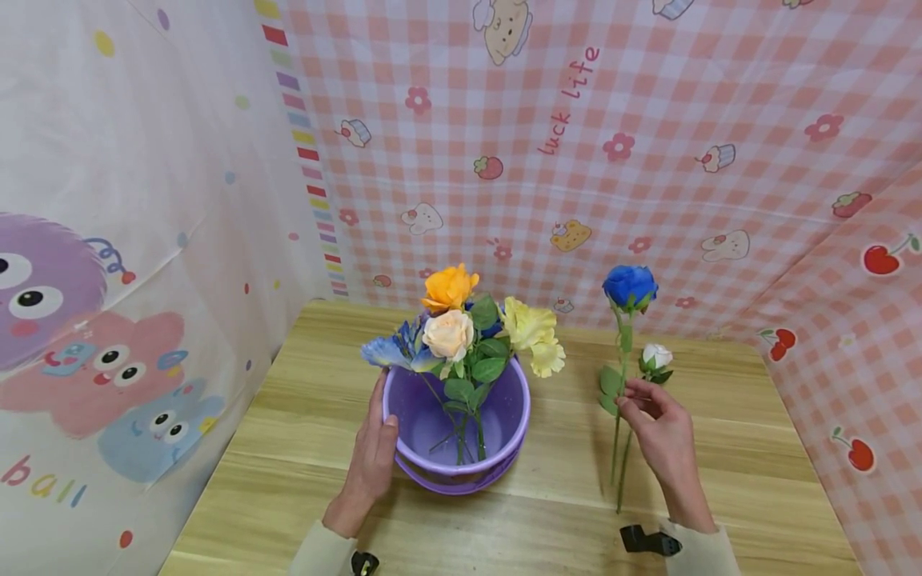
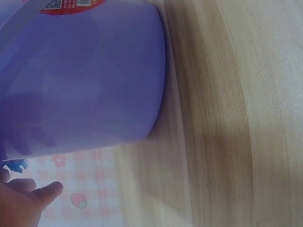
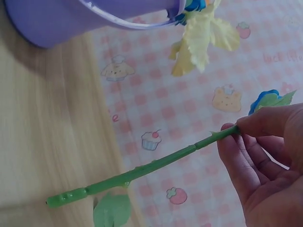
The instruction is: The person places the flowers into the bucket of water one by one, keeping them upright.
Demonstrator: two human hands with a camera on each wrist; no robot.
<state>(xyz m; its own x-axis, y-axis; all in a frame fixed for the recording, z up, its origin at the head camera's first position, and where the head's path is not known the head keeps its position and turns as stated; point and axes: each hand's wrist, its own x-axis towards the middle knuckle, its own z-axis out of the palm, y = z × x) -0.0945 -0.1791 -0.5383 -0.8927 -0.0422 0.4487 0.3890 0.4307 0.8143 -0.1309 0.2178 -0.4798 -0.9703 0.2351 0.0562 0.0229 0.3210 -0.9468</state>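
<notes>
A purple bucket [image 1: 457,472] stands on the table with several artificial flowers in it: an orange rose [image 1: 450,288], a cream rose [image 1: 448,335], a yellow flower [image 1: 535,332] and a blue flower [image 1: 399,348]. Against the bucket's left side rests my left hand [image 1: 370,456], fingers extended along the wall and thumb at the rim. My right hand [image 1: 663,432] pinches the stem [image 3: 161,163] of a blue rose [image 1: 630,288] between thumb and fingers, bloom upward, to the right of the bucket. Behind that hand lies a white rose [image 1: 656,356], its stem partly hidden.
The wooden table [image 1: 555,520] meets a pink checked cloth [image 1: 519,208] at the back and right. A white cartoon-print cloth [image 1: 180,280] hangs on the left. The bucket's handle [image 3: 128,21] hangs down along its outside.
</notes>
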